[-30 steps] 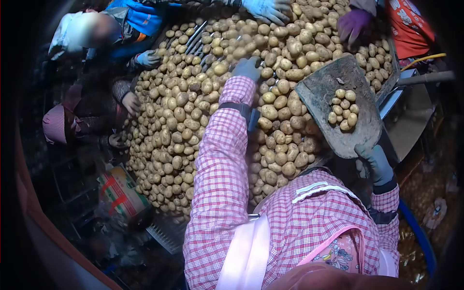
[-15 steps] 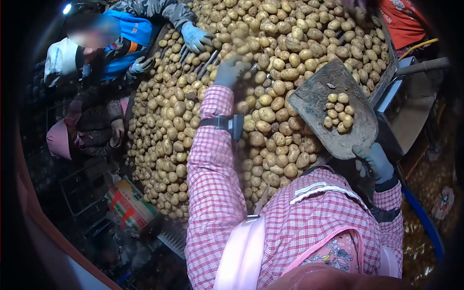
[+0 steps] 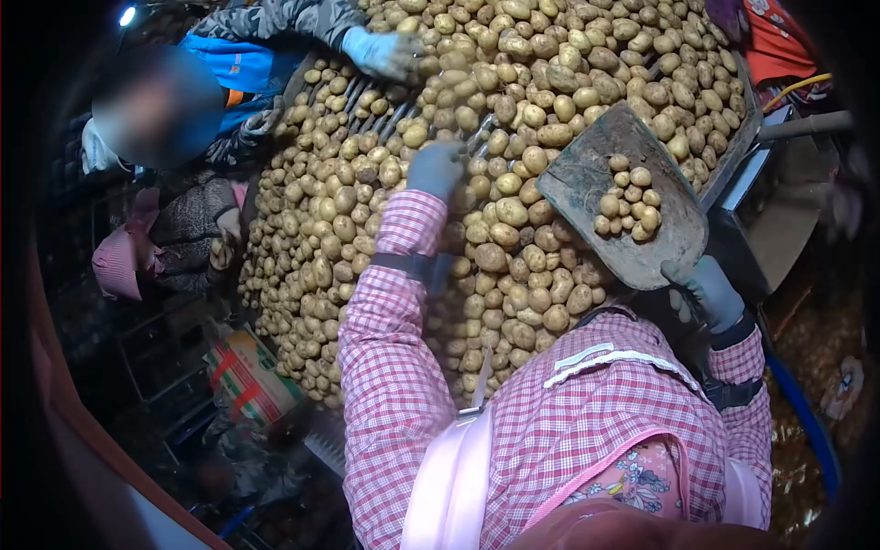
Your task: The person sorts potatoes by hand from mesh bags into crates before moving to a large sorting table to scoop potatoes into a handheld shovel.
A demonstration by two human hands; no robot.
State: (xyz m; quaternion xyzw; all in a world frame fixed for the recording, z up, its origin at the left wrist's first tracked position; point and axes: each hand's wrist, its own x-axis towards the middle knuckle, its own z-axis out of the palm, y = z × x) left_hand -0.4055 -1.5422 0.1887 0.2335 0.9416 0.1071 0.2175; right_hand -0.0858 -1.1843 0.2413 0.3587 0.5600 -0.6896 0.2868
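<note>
My left hand (image 3: 434, 170), in a grey glove, rests over the middle of a large heap of potatoes (image 3: 316, 215). Its fingers are blurred, so whether they hold anything is hidden. At the right, my gloved right hand (image 3: 710, 293) grips the near edge of a worn, dirty scoop (image 3: 587, 197). Several small potatoes (image 3: 629, 200) lie together inside the scoop, which sits over the right side of the heap. Metal bars show between potatoes just beyond my left hand.
Across the heap, a co-worker's gloved hand (image 3: 383, 55) reaches over the potatoes. Another person in a pink cap (image 3: 117, 264) is at the left. A metal chute (image 3: 779, 206) stands at the right, above a blue hose (image 3: 807, 412). A printed box (image 3: 252, 378) lies lower left.
My left hand has moved slightly nearer to me. The scoop and my right hand have shifted a little up and left. The co-worker's gloved hand has moved right.
</note>
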